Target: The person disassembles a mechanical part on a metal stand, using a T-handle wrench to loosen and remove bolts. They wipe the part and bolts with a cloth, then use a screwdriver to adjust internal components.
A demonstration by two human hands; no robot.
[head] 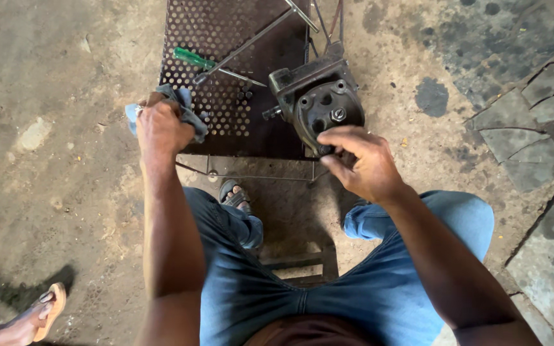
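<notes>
The right hand [361, 163] curls its fingers around the lower edge of a dark metal housing [318, 102], a greasy cast block with a rounded face, several bored holes and a hex bolt near the middle. The housing sits tilted at the right front edge of a perforated metal tabletop [226, 38], rusty brown and dotted with even rows of round holes. The left hand [161, 128] is closed in a fist around a crumpled blue-grey rag [184, 106], pressed to the tabletop's left edge. Behind the rag lies a screwdriver [209, 65] with a green handle, crossed by a long thin steel rod [254, 40]. The rod's far end and some wires behind the housing are cut off at the top. The right fingertips are hidden under the housing. A sandalled foot [235, 195] shows below the tabletop on cracked, stained concrete floor [52, 179]
</notes>
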